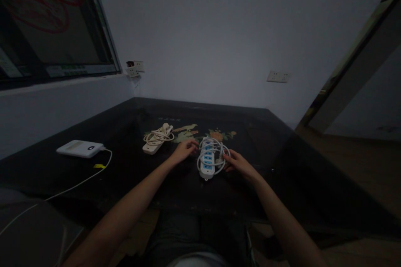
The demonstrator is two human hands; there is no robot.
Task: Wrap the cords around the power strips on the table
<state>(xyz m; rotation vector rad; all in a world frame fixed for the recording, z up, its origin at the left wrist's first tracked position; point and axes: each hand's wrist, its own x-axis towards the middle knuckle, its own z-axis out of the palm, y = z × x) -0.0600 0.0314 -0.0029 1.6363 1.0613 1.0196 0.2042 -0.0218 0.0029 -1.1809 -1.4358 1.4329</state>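
The person's lap [188, 230] lies nearest the camera, below the edge of the black table [250, 127]. The power strip [207, 171] rests on it between both hands, cable [221, 149] coiled on top. Left hand [187, 149]: fingers loosely curled, apparently unloaded. Right hand [239, 164]: fingers at the coil; grip cannot be told. Step in hand: apparently cable handling; next move calls for a secure hold. A second strip [150, 149] lies left; a wall socket [277, 76] sits behind
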